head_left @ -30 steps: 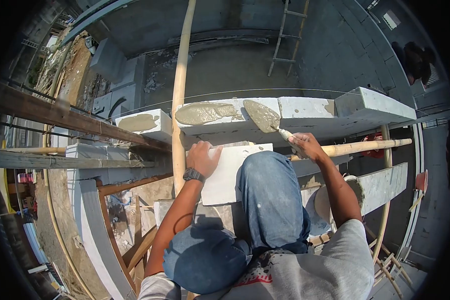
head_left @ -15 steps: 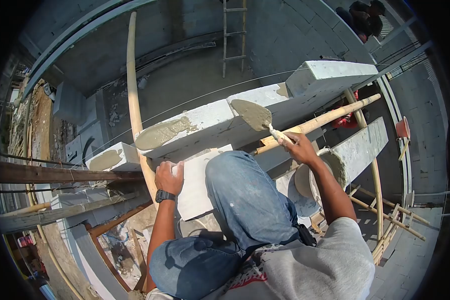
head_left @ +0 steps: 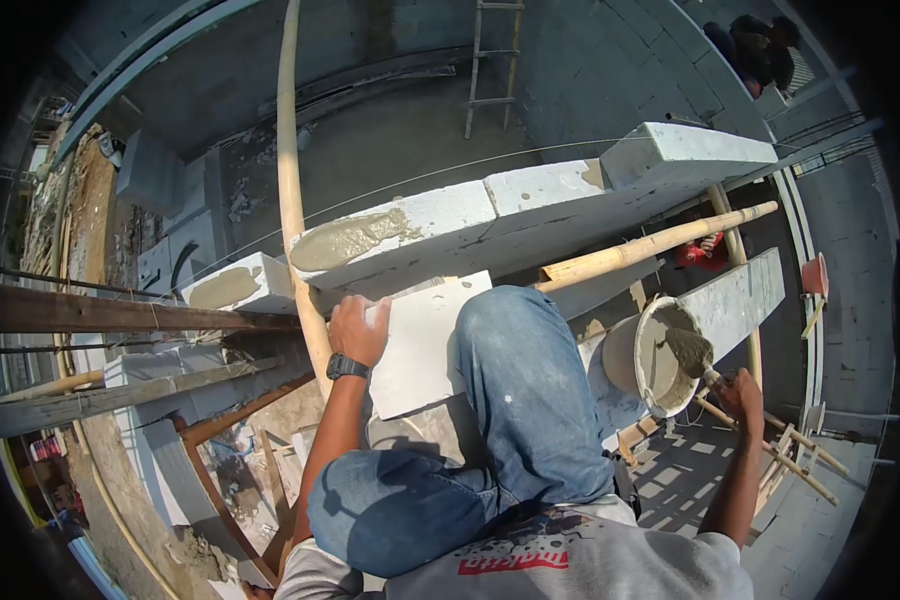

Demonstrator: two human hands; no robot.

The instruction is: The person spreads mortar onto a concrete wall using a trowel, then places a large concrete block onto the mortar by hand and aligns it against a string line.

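A trowel (head_left: 688, 352) carrying wet grey mortar is over the mouth of a white bucket (head_left: 625, 358), which has mortar inside. My right hand (head_left: 741, 398) is closed round its handle. My left hand (head_left: 359, 330) rests at the upper left edge of a loose white block (head_left: 420, 345) beside my knee; its fingers look bent against that edge. Beyond lies a row of white blocks (head_left: 450, 212), with a patch of mortar (head_left: 350, 240) on top at the left. More mortar covers the shorter block (head_left: 238, 285) left of the bamboo pole.
An upright bamboo pole (head_left: 288, 150) stands left of my left hand. Another bamboo pole (head_left: 660, 243) runs above the bucket. A string crosses behind the blocks. A ladder (head_left: 493, 65) stands beyond. Another person (head_left: 760, 50) is at the upper right.
My right hand has moved the trowel from the top of the block row, right and down to the bucket. My left hand stays at the loose block. The camera view has shifted.
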